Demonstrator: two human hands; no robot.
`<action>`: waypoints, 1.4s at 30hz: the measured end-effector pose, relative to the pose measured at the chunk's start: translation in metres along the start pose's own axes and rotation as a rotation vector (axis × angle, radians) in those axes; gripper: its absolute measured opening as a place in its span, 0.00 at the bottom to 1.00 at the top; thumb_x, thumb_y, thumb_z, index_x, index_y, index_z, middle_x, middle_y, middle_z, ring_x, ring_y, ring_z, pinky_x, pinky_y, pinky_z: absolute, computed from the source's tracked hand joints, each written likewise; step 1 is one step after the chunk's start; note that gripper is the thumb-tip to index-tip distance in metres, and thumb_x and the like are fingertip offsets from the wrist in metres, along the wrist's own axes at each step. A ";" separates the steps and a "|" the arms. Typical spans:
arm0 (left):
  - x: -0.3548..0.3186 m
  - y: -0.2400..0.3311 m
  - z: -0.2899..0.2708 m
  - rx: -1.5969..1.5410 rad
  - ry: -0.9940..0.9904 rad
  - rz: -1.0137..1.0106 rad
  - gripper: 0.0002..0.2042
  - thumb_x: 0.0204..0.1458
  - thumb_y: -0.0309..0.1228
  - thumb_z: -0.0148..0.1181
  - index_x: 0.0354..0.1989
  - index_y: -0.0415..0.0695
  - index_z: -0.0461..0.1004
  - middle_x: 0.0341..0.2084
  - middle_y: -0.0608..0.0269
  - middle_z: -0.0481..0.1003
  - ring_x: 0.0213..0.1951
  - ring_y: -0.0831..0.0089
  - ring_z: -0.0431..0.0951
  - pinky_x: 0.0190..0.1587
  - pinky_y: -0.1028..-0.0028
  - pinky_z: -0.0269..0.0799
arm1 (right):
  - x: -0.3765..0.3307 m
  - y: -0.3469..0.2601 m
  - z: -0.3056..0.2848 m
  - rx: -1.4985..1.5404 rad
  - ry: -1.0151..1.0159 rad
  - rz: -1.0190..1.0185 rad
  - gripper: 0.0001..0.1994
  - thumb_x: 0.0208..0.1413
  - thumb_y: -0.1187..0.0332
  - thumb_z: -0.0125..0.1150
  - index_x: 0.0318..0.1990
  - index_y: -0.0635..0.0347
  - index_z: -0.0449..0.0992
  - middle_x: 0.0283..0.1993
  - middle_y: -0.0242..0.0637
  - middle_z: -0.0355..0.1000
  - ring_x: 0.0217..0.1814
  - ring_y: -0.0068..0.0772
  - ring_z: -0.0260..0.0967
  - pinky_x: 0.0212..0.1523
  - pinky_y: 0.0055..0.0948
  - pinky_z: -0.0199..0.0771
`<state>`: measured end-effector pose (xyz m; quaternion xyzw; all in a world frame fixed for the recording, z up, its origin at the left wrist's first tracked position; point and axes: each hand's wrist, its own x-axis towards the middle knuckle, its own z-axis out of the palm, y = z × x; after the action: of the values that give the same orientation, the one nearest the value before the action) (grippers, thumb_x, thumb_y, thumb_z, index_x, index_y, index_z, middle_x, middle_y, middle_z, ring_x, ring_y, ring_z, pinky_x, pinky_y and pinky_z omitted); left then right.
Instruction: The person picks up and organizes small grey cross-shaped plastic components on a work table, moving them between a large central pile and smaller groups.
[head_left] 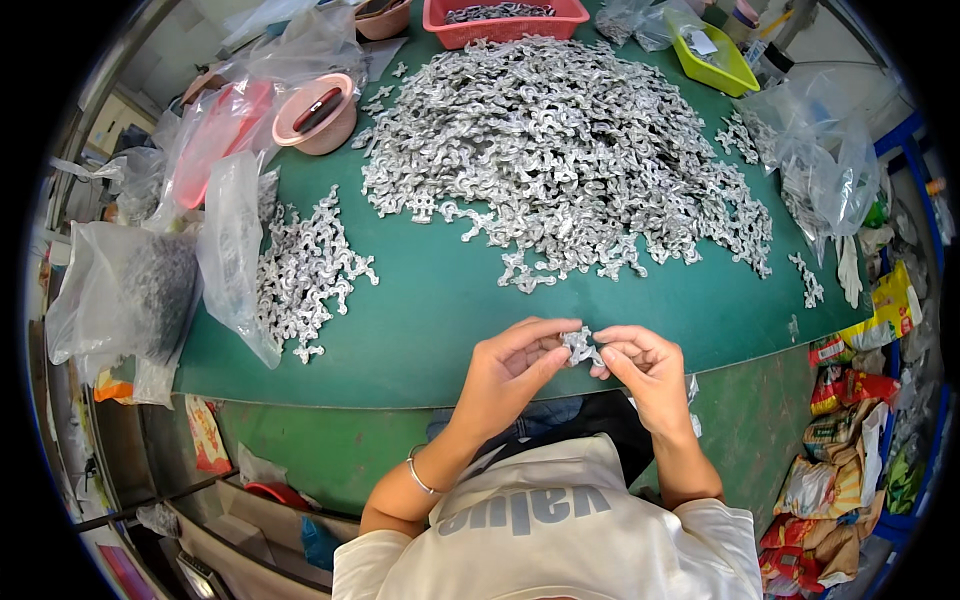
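Observation:
Between both hands, above the near edge of the green table [420,300], is a small silvery metal casting [580,347] with several knobbed arms. My left hand [520,365] pinches it from the left with thumb and fingers. From the other side my right hand [642,368] grips it between thumb and fingertips. A large heap of like metal castings [560,150] covers the middle of the table beyond my hands. To the left lies a smaller pile of castings [310,265].
Clear plastic bags [130,290] crowd the left edge, some holding castings. Behind them stands a pink bowl [335,132] with a dark red-handled tool [318,110]. At the back are a red basin [457,32] and a yellow-green tray [737,75]. More bags [815,150] lie right.

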<state>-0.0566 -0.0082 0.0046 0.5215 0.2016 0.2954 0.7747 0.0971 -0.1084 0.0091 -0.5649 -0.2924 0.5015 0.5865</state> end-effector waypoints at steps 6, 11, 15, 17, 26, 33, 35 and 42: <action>-0.006 0.003 0.002 -0.040 0.094 -0.048 0.10 0.50 0.18 0.54 0.41 0.31 0.72 0.33 0.58 0.74 0.33 0.76 0.74 0.38 0.78 0.72 | -0.004 -0.002 0.006 -0.135 0.052 -0.311 0.08 0.46 0.80 0.60 0.36 0.70 0.74 0.29 0.37 0.73 0.28 0.22 0.68 0.32 0.19 0.66; -0.008 0.008 0.004 -0.057 0.090 -0.075 0.09 0.51 0.20 0.54 0.40 0.30 0.72 0.29 0.55 0.75 0.29 0.75 0.75 0.34 0.78 0.73 | -0.007 -0.004 0.007 -0.208 0.063 -0.370 0.05 0.46 0.80 0.59 0.32 0.69 0.75 0.24 0.38 0.71 0.25 0.23 0.66 0.29 0.19 0.65; -0.014 0.003 0.002 -0.099 0.072 -0.111 0.06 0.52 0.23 0.54 0.34 0.32 0.73 0.24 0.57 0.75 0.23 0.78 0.73 0.28 0.81 0.70 | -0.010 -0.005 0.008 -0.143 0.064 -0.320 0.01 0.49 0.79 0.57 0.28 0.69 0.73 0.23 0.37 0.71 0.25 0.21 0.65 0.27 0.19 0.64; -0.013 0.005 0.005 -0.105 0.100 -0.148 0.07 0.53 0.25 0.54 0.32 0.33 0.73 0.23 0.59 0.75 0.21 0.79 0.72 0.26 0.82 0.68 | -0.011 -0.006 0.010 -0.068 0.024 -0.272 0.06 0.53 0.78 0.54 0.24 0.68 0.71 0.23 0.37 0.71 0.24 0.20 0.64 0.26 0.19 0.62; -0.011 0.004 0.005 -0.192 0.134 -0.241 0.09 0.54 0.30 0.54 0.28 0.35 0.72 0.20 0.61 0.74 0.18 0.80 0.69 0.21 0.83 0.64 | -0.014 -0.005 0.012 0.067 -0.044 -0.208 0.09 0.56 0.76 0.49 0.24 0.66 0.68 0.23 0.36 0.70 0.24 0.19 0.63 0.26 0.19 0.60; -0.011 0.004 0.006 -0.212 0.126 -0.235 0.09 0.54 0.29 0.54 0.29 0.35 0.72 0.20 0.61 0.74 0.18 0.80 0.69 0.22 0.82 0.65 | -0.014 -0.003 0.012 0.071 -0.032 -0.232 0.09 0.56 0.76 0.49 0.24 0.67 0.68 0.24 0.36 0.70 0.25 0.19 0.63 0.27 0.19 0.61; -0.011 0.004 -0.003 -0.141 0.166 -0.183 0.08 0.54 0.29 0.54 0.29 0.34 0.73 0.20 0.61 0.74 0.18 0.80 0.69 0.22 0.82 0.65 | -0.006 -0.001 0.005 -0.218 -0.055 -0.328 0.09 0.55 0.75 0.49 0.25 0.68 0.70 0.24 0.36 0.71 0.26 0.20 0.65 0.30 0.20 0.64; -0.018 0.005 -0.137 0.729 0.845 0.065 0.08 0.53 0.28 0.53 0.28 0.37 0.74 0.19 0.65 0.73 0.19 0.82 0.67 0.23 0.82 0.62 | 0.038 0.001 -0.027 -0.739 0.304 -0.382 0.04 0.48 0.74 0.58 0.30 0.67 0.74 0.24 0.37 0.71 0.28 0.31 0.67 0.31 0.26 0.65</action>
<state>-0.1561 0.0757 -0.0419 0.5977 0.5677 0.4136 0.3865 0.1336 -0.0830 -0.0052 -0.7397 -0.4616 0.1570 0.4638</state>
